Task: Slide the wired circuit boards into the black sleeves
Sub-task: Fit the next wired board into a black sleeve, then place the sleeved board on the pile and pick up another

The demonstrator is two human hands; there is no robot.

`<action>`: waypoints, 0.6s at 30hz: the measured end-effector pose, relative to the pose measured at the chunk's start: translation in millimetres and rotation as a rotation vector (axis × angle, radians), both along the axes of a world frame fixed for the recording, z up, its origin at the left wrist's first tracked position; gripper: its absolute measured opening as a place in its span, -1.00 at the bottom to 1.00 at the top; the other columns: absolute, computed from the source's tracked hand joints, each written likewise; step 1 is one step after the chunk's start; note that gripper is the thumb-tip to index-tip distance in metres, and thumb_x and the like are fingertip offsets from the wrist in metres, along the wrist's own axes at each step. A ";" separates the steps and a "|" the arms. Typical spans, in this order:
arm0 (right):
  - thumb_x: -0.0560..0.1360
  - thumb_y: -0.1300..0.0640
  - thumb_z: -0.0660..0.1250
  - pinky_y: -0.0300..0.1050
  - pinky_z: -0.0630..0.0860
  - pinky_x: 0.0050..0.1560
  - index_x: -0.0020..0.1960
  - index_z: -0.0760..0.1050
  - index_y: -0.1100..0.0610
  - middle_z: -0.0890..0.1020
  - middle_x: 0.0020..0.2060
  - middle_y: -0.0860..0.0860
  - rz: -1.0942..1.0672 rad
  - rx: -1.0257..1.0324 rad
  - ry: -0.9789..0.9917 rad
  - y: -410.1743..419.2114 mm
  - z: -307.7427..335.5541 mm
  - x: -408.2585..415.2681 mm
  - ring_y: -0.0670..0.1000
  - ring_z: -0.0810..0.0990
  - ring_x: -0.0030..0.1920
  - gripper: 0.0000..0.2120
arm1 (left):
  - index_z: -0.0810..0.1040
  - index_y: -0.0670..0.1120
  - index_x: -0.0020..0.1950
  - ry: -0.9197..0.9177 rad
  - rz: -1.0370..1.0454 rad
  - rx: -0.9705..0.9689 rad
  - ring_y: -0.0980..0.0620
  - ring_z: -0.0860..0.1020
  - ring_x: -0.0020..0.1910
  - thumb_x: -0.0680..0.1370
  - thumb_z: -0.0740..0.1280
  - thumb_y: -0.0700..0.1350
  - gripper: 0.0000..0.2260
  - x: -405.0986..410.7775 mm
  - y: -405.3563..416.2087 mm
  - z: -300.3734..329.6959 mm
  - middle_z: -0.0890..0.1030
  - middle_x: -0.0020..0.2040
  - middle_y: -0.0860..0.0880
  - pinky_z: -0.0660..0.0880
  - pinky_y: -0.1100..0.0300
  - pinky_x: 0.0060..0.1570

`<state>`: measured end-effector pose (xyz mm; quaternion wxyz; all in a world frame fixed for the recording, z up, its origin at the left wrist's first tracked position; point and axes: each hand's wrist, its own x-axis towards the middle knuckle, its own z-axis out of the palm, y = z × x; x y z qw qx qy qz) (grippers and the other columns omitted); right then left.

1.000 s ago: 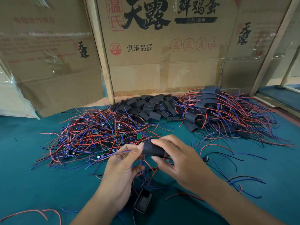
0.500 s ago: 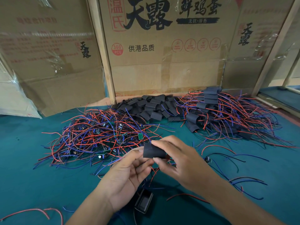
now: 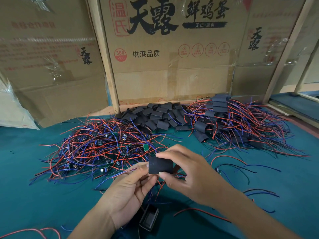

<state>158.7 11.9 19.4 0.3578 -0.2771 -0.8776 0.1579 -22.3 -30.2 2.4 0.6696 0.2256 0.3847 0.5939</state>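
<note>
Just above the near middle of the teal counter, the right hand pinches a flat black sleeve, forefinger on its upper edge and thumb on its lower edge. The left hand lies palm up just beside it, its fingers loosely curled with the tips at the sleeve's left end; thin blue and red wires run across those fingertips toward the sleeve, but whether the fingers actually grip them, or a board, cannot be told. Red wires hang below the sleeve between the two hands. To the left on the counter sprawls a tangled heap of wired circuit boards, small green boards showing among red and blue leads. Behind it, against the cardboard, sits a pile of empty black sleeves. To the right spreads a second heap in which black sleeves sit among red and blue wires. A few loose wires lie on the counter right of the hands. A small black box-like object rests near the left wrist. Printed cardboard cartons and pale wooden posts stand along the back edge.
</note>
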 end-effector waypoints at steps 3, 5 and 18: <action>0.51 -0.06 0.37 -0.37 0.38 -0.19 0.05 0.55 -0.04 0.60 -0.20 -0.16 -0.020 -0.248 0.025 0.8 2.4 -1.1 -0.20 0.53 -0.19 -0.84 | 0.73 -0.16 -0.23 0.074 -0.016 0.074 0.09 0.67 -0.27 0.28 0.47 -0.20 -0.90 1.0 0.2 -3.6 0.70 -0.15 -0.14 0.60 0.31 -0.26; 0.50 -0.06 0.38 -0.25 0.41 -0.30 -0.06 0.55 0.00 0.62 -0.31 -0.06 -0.008 -0.407 0.038 1.6 3.4 -0.8 -0.16 0.51 -0.34 -0.86 | 0.70 -0.20 -0.21 0.124 -0.009 0.112 0.02 0.69 -0.21 0.31 0.49 -0.23 -0.91 1.7 0.7 -4.7 0.69 -0.09 -0.21 0.61 0.28 -0.24; 0.52 0.02 0.39 -0.25 0.35 -0.39 -0.16 0.51 0.07 0.62 -0.37 0.04 0.056 -0.744 0.212 1.0 5.2 1.1 -0.06 0.52 -0.42 -0.84 | 0.68 -0.18 -0.24 0.271 -0.043 0.212 -0.06 0.66 -0.31 0.21 0.69 -0.14 -0.73 2.4 -1.7 -1.1 0.63 -0.26 -0.19 0.61 0.25 -0.29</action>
